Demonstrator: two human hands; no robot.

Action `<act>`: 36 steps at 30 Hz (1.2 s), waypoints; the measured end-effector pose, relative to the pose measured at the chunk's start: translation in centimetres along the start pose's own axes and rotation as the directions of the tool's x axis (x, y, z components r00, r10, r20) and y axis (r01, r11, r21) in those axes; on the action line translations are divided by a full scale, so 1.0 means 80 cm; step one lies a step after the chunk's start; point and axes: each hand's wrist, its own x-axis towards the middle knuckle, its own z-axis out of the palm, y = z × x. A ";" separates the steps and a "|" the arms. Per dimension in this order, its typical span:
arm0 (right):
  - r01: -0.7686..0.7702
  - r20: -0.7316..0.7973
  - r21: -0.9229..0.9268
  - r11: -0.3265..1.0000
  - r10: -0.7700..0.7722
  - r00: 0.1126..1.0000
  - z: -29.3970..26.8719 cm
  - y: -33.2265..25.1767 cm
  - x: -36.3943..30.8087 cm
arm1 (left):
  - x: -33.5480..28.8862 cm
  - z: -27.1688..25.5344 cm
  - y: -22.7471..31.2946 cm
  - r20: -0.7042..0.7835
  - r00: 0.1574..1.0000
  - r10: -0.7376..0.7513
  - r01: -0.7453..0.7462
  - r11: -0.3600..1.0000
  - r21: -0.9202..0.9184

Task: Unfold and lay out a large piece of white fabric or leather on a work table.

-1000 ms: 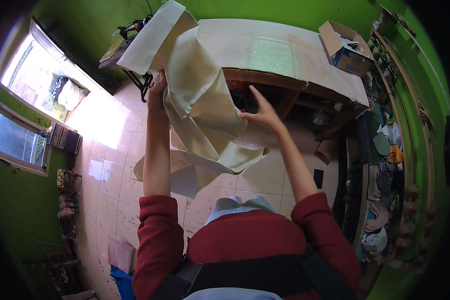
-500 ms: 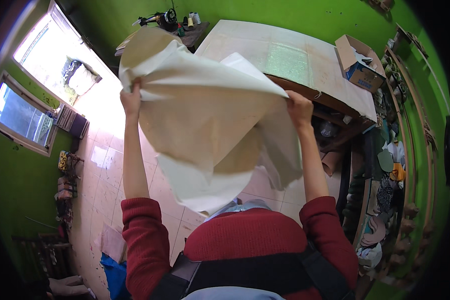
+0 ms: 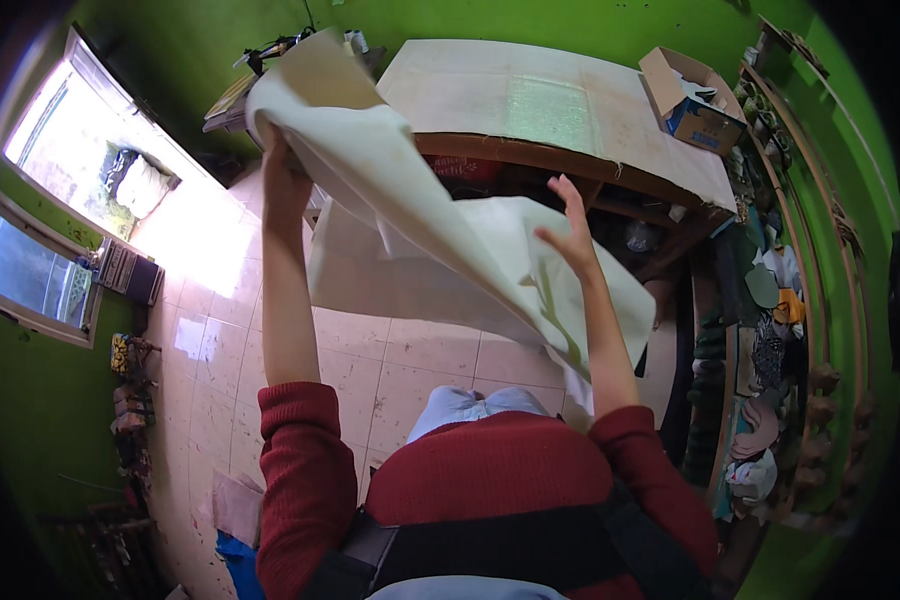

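And the cream sheet (image 3: 440, 235) swings out in a slanting sweep above the tiled floor (image 3: 420, 365), on the near side of the desk (image 3: 450, 90), its loose end flaring right behind the right forearm! Half a second ago both hands had it stretched; now only the left hand (image 3: 286, 170) pinches it, while the right hand (image 3: 572, 235) is spread wide, contact unclear, leaving the sheet slack; beyond, a cardboard box (image 3: 715, 130) sits at the desk's far right.
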 end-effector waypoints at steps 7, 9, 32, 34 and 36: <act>-0.222 0.502 0.452 0.864 -0.040 0.864 0.103 -0.059 0.080 | -0.036 0.023 -0.040 0.289 0.932 -0.217 0.158 0.964 0.212; -0.068 0.372 0.497 0.865 -0.142 0.917 0.118 -0.059 0.093 | -0.039 0.012 -0.041 0.290 0.910 -0.298 0.236 0.944 0.229; 0.056 0.537 0.081 0.995 -0.090 0.839 0.095 -0.160 0.127 | -0.038 -0.089 0.033 0.040 0.997 0.061 -0.071 0.694 0.717; 0.177 0.489 0.000 0.984 -0.155 0.858 0.085 -0.173 0.123 | -0.036 -0.082 0.029 0.024 0.994 0.102 -0.090 0.710 0.699; 0.295 0.515 -0.013 0.955 -0.246 0.821 0.079 -0.179 0.119 | -0.035 -0.080 0.029 -0.023 0.986 0.162 -0.104 0.728 0.678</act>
